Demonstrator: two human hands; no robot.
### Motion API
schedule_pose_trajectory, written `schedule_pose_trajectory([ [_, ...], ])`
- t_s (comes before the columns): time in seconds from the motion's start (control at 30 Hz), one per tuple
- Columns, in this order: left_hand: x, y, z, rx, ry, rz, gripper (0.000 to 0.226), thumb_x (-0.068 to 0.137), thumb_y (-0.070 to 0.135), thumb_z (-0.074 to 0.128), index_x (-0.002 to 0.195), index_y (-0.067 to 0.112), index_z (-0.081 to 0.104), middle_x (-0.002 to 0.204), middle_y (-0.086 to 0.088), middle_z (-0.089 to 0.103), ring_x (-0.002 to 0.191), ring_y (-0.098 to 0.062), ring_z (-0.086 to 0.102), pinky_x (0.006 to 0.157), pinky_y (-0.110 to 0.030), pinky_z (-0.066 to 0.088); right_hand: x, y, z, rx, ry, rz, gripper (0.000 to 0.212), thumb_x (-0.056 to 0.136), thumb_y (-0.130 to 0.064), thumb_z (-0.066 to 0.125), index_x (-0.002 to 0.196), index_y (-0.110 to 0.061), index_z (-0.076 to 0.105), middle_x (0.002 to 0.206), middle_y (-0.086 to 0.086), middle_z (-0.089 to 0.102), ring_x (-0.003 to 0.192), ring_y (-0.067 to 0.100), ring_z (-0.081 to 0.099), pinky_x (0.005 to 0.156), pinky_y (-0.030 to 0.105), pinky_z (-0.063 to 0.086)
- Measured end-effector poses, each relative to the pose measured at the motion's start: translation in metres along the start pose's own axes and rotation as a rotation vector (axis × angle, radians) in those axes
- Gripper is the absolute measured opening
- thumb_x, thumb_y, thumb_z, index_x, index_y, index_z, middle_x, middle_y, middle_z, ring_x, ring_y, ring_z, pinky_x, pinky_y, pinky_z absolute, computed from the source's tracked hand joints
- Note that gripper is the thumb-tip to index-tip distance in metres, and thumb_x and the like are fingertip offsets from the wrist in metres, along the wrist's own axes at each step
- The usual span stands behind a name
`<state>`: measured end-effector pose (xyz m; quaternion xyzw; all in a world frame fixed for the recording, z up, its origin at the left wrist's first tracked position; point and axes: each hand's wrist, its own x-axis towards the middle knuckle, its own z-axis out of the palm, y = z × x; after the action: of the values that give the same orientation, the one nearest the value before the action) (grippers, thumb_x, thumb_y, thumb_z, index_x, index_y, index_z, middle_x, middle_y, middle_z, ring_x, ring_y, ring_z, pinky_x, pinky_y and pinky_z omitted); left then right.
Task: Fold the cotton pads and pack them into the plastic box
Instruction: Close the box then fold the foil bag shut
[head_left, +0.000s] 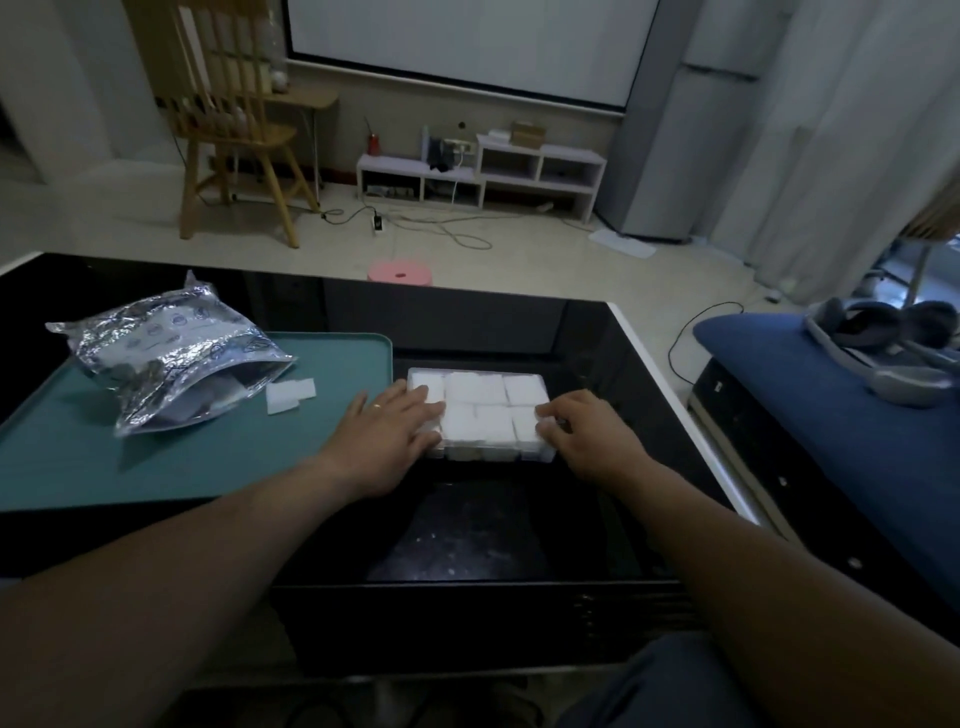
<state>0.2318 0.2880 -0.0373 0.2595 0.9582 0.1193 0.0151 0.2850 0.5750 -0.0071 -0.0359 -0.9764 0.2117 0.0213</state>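
Glossy black table (467, 332), teal tray (156, 467) at left, filled plastic box (488, 453) just beside

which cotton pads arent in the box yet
The loose pads lying on the teal mat by the mouth of the foil bag; the rest fill the compartments of the plastic box.

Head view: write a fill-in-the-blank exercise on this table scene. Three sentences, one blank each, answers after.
1. The clear plastic box packed with white cotton pads stands on the glossy ____ table.
2. The crinkled silver foil bag lies on the teal rectangular tray, to the box's ____.
3. The right hand curls its fingers on the box's end; the left hand, lying flat on the box, wears a ____.

Missing words: black; left; ring.
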Motion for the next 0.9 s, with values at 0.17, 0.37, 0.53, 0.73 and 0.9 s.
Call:
schedule_pose_trajectory([
  [0.17, 0.003, 0.033, -0.003, 0.240, -0.009, 0.010, 0.067, 0.099, 0.056, 0.036, 0.147, 0.010, 0.041, 0.157, -0.020, 0.037, 0.147, -0.035, 0.031, 0.121, -0.051, 0.025, -0.011, -0.028, 0.000, -0.293, -0.130, 0.018, 0.055, 0.097, -0.053, 0.051, 0.141, -0.020, 0.052, 0.141, 0.007, 0.053, 0.122, 0.027, 0.055, 0.098, 0.046, 0.051],
  [0.37, 0.015, 0.077, 0.012, 0.278, -0.006, -0.222, 0.065, 0.088, 0.037, 0.059, 0.140, 0.005, 0.036, 0.147, -0.028, 0.038, 0.140, -0.045, 0.032, 0.104, -0.047, 0.041, -0.014, -0.054, 0.037, -0.487, -0.019, 0.123, 0.074, 0.092, -0.047, 0.065, 0.147, -0.006, 0.036, 0.144, 0.021, 0.046, 0.124, 0.036, 0.053, 0.099, 0.046, 0.048],
  [0.53, 0.016, 0.077, 0.022, 0.177, 0.066, -0.277, 0.058, 0.089, 0.025, 0.050, 0.142, 0.009, 0.032, 0.150, -0.022, 0.034, 0.144, -0.042, 0.026, 0.104, -0.046, 0.039, -0.009, -0.064, 0.055, -0.390, 0.030, 0.229, 0.081, 0.086, -0.038, 0.072, 0.146, -0.002, 0.031, 0.148, 0.028, 0.038, 0.130, 0.042, 0.046, 0.102, 0.048, 0.047],
  [0.73, 0.016, 0.080, 0.018, 0.159, 0.024, -0.271, 0.061, 0.093, 0.025, 0.048, 0.147, 0.004, 0.028, 0.158, -0.030, 0.023, 0.151, -0.047, 0.015, 0.112, -0.050, 0.035, -0.002, -0.062, 0.047, -0.341, -0.078, 0.235, 0.086, 0.094, -0.037, 0.067, 0.153, 0.006, 0.023, 0.158, 0.035, 0.026, 0.139, 0.046, 0.040, 0.107, 0.046, 0.047],
  [0.9, 0.014, 0.065, 0.016, 0.177, 0.000, -0.174, 0.064, 0.098, 0.032, 0.049, 0.148, -0.001, 0.025, 0.161, -0.034, 0.015, 0.152, -0.049, 0.010, 0.114, -0.051, 0.036, 0.003, -0.045, 0.017, -0.416, -0.209, 0.101, 0.053, 0.104, -0.025, 0.053, 0.150, -0.004, 0.039, 0.154, 0.028, 0.039, 0.122, 0.039, 0.060, 0.097, 0.043, 0.052],
])
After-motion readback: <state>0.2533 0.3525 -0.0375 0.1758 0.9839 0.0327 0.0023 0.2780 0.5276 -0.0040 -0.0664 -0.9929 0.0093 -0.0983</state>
